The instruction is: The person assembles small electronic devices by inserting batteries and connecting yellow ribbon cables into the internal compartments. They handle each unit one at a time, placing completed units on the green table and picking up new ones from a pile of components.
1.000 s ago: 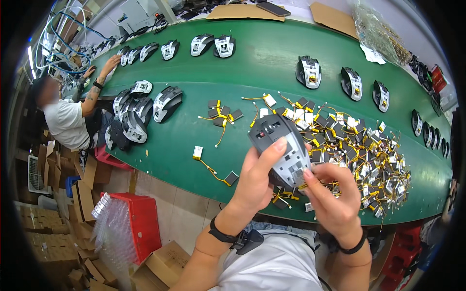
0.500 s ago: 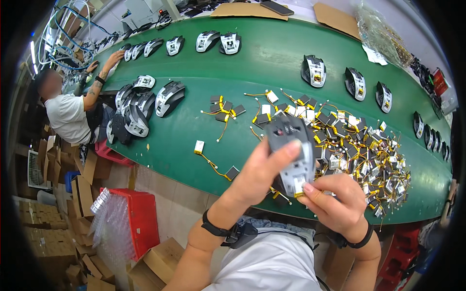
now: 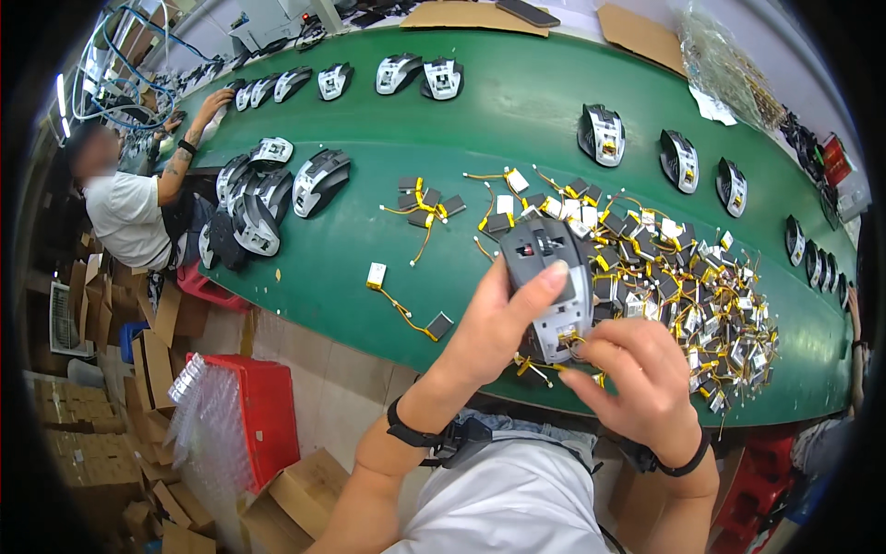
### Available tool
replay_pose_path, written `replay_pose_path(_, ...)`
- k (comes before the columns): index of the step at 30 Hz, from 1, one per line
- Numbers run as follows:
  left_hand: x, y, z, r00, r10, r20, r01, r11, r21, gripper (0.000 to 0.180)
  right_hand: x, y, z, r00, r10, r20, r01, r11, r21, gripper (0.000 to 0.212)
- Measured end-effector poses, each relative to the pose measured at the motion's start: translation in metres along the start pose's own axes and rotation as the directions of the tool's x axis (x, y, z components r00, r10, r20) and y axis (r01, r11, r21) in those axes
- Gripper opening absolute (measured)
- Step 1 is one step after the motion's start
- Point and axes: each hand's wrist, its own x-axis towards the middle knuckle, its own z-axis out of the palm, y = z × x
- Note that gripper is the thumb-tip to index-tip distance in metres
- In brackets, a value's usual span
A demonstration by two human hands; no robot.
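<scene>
My left hand (image 3: pixel 498 323) grips a grey and black computer mouse (image 3: pixel 556 312), its thumb lying across the upper side. The mouse is tilted, with an open bay at its lower end. Thin orange-brown battery wires (image 3: pixel 574 338) show at that bay, by the bent fingertips of my right hand (image 3: pixel 637 374). The right thumb stands a little apart below them. My fingers partly cover the bay, so how the battery sits there is hidden. Behind and right of the mouse spreads a heap of small wired batteries (image 3: pixel 683 286), silver and black with yellow tape.
Several mice stand along the green bench (image 3: pixel 369 277), with a cluster of mice (image 3: pixel 254 208) at left. A co-worker (image 3: pixel 134 198) reaches to the far-left row. Another person's arm (image 3: pixel 856 342) shows at the right edge. A red crate (image 3: pixel 268 415) and cardboard boxes (image 3: pixel 309 494) lie below left.
The white battery face at the mouse's lower end no longer shows; wires show there instead. My right fingers have curled in over the bay. An arm has appeared at the right edge.
</scene>
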Motion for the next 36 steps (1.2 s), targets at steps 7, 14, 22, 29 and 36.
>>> replay_pose_path(7, 0.003, 0.008, 0.003, 1.0, -0.02, 0.023, 0.022, 0.996, -0.089, 0.044, 0.0, 0.011, 0.002, 0.979, -0.203, -0.012, 0.202, 0.978, -0.052, 0.025)
replay_pose_path(14, 0.0, 0.01, 0.006, 0.999, 0.022, -0.033, -0.031, 0.946, -0.323, 0.057, 0.002, 0.006, 0.013, 0.983, -0.158, -0.095, 0.144, 0.98, -0.133, 0.03)
replay_pose_path(22, 0.002, 0.011, 0.006, 0.997, 0.015, -0.078, -0.038, 0.952, -0.305, 0.055, -0.002, -0.003, 0.02, 0.992, -0.116, -0.048, 0.09, 0.924, -0.372, 0.034)
replay_pose_path(29, 0.002, 0.015, 0.01, 0.993, -0.114, 0.003, 0.104, 0.888, -0.448, 0.046, -0.004, 0.015, 0.005, 0.983, -0.18, -0.02, 0.176, 0.976, -0.13, 0.037)
replay_pose_path(36, 0.006, 0.012, 0.009, 0.99, -0.138, -0.002, 0.13, 0.941, -0.314, 0.054, -0.016, 0.018, 0.002, 0.959, -0.279, -0.049, 0.269, 0.951, -0.151, 0.021)
